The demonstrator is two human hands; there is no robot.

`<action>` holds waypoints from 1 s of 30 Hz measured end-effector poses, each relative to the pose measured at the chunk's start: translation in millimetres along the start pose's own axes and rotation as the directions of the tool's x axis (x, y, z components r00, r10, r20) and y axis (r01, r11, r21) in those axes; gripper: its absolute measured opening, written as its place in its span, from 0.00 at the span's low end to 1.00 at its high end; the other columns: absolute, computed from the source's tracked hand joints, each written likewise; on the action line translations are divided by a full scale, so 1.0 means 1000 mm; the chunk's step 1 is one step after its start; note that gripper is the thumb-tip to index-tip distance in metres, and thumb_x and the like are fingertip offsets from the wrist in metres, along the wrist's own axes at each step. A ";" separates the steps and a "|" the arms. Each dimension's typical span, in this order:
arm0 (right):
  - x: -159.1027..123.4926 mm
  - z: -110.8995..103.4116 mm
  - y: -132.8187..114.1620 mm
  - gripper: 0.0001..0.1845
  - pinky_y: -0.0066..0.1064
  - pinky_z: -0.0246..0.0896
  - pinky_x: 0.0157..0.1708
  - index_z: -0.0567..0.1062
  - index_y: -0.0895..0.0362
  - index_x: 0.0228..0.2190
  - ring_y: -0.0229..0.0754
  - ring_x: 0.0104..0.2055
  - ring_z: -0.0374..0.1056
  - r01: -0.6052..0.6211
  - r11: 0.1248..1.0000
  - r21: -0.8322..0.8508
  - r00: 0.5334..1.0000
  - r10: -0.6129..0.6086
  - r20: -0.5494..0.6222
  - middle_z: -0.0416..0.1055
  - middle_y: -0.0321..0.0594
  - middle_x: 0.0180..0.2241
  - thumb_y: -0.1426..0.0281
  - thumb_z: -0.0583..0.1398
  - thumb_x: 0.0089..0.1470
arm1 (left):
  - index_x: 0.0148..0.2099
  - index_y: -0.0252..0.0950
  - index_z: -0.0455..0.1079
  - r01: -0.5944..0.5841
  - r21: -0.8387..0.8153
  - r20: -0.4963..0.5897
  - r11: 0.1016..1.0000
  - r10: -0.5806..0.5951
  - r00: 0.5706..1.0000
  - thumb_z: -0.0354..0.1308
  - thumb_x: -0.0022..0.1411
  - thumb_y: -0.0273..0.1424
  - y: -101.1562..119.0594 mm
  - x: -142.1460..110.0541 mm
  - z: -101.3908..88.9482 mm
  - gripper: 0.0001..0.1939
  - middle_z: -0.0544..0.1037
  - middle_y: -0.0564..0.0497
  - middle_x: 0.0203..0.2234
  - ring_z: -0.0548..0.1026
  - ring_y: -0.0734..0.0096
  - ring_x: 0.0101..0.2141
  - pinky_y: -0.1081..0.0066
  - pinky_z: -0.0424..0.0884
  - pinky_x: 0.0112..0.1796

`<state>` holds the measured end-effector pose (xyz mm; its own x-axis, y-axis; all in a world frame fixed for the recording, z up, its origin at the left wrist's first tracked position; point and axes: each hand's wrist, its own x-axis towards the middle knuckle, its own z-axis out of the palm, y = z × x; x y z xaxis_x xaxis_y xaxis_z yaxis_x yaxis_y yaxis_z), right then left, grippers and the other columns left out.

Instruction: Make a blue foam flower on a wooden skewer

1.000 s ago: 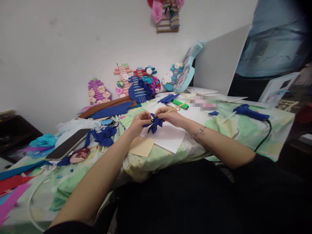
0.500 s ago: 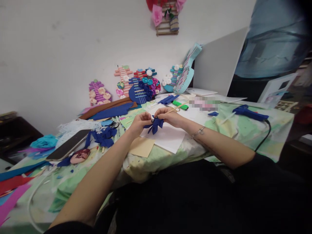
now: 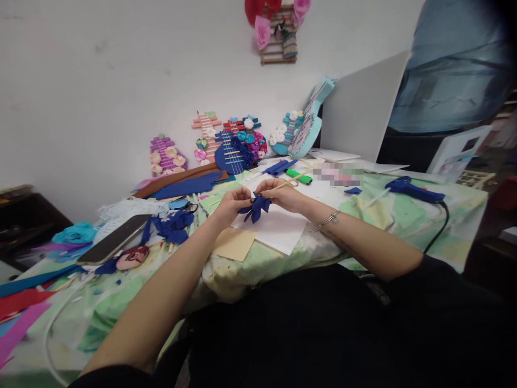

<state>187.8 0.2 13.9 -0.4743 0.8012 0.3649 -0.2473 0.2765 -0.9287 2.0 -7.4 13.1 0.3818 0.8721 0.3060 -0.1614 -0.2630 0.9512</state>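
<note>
- Paper piece (image 3: 255, 210), dark blue with petal-like flaps, held between the left hand (image 3: 231, 206) and the right hand (image 3: 283, 198); appears over a white sheet (image 3: 283, 229), can't tell if lower tips touch it.
- Left hand: narrow, thumb and fingers pinching the piece's left side.
- Right hand: narrow, fingertips at the piece's upper edge; wooden stick (image 3: 299, 176) lies across this hand, pointing away to the far right. Exact finger contact too small to tell.
- Gap between hands slim, filled by the piece.
- Near side: tan paper (image 3: 234, 245) overlaps the sheet's left part; both reach close to the front edge of the cloth-covered surface (image 3: 432, 229). Forearms come over that edge, well apart from each other.
- Right side: widest stretch of cloth, running to the surface's right edge. Blue scrap (image 3: 353, 191) there, then the glue gun (image 3: 416, 188), on its side, well apart from the right hand; black cord (image 3: 442, 229) drops toward the front edge.
- Left side tight: crumpled blue paper (image 3: 175, 225) near the left forearm, then phone (image 3: 115, 238), lying slantwise, and white netting (image 3: 127, 211).
- Far side tight too: green object (image 3: 299, 176) just beyond the right hand, folded blue strips (image 3: 279, 166) behind it, navy guitar-shaped piece (image 3: 226, 159) upright near the wall (image 3: 121, 81).
</note>
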 end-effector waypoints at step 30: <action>-0.001 0.003 -0.003 0.09 0.22 0.51 0.20 0.74 0.62 0.28 0.30 0.22 0.62 -0.003 1.000 -0.029 1.000 0.004 0.027 0.71 0.34 0.23 0.77 0.62 0.37 | 0.28 0.33 0.67 0.031 -0.022 0.047 0.999 -0.030 0.998 0.70 0.36 0.25 0.002 -0.002 0.000 0.16 0.71 0.56 0.20 0.69 0.78 0.21 0.76 0.61 0.23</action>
<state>186.4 -3.4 16.8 -0.4976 0.7878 0.3631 -0.2209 0.2897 -0.9313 0.9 -9.5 14.3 0.4290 0.8593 0.2786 -0.1692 -0.2265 0.9592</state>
